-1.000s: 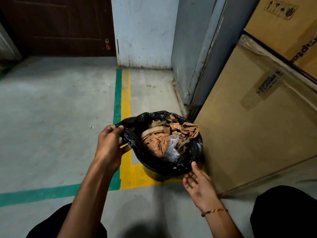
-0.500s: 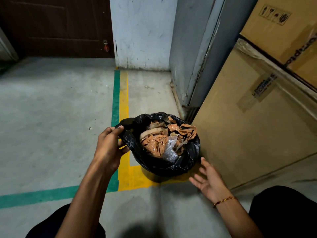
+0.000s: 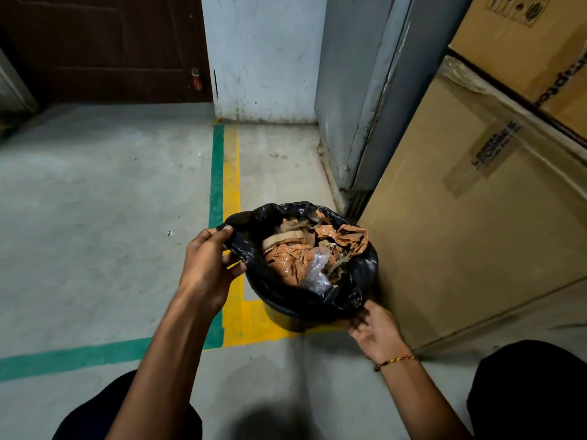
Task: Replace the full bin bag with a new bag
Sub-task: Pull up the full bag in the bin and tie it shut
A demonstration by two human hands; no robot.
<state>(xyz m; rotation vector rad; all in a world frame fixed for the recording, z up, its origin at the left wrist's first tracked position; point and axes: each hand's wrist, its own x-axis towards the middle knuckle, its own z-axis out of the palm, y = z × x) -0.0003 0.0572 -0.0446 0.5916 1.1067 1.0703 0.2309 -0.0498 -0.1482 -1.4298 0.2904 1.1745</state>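
Note:
A small yellow bin (image 3: 286,322) stands on the floor, lined with a black bin bag (image 3: 359,281) that folds over its rim. The bag is full of crumpled brown tape and clear plastic wrap (image 3: 295,258). My left hand (image 3: 208,268) pinches the bag's edge at the left of the rim and lifts it off. At the near right of the rim, my right hand (image 3: 373,328) has its fingertips curled on the bag's lower edge. No new bag is in sight.
A big cardboard box (image 3: 476,217) stands right against the bin on its right, with another box (image 3: 533,42) stacked above. A grey metal door (image 3: 359,90) and white wall are behind. Green and yellow floor lines (image 3: 222,173) run under the bin. My knees frame the bottom corners.
My right hand has drawn back from the floor beside the box and now touches the bag's edge at the near right rim. The left hand has kept its hold on the left edge.

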